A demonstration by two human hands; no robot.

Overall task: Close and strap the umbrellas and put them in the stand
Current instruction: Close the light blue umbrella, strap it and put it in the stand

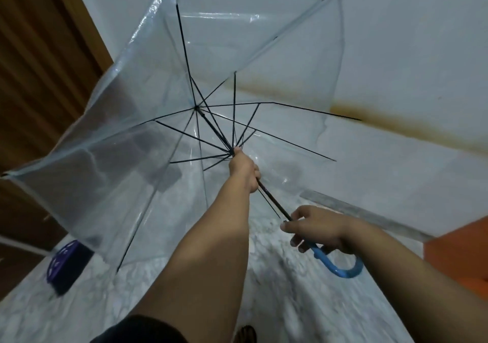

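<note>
A clear plastic umbrella (148,99) with black ribs is held out in front of me, its canopy spread and partly slack. My left hand (244,169) grips the black shaft at the runner, where the stretchers meet. My right hand (320,230) holds the lower end of the shaft just above the curved blue handle (340,268). The umbrella's tip points away toward the wall. No stand is in view.
A dark purple object with white marks (66,266) lies on the marble-patterned floor (184,303) at the lower left. An orange box (459,250) stands at the right. A white wall with a brown stain (396,120) is ahead; a wooden door (39,65) is at the left.
</note>
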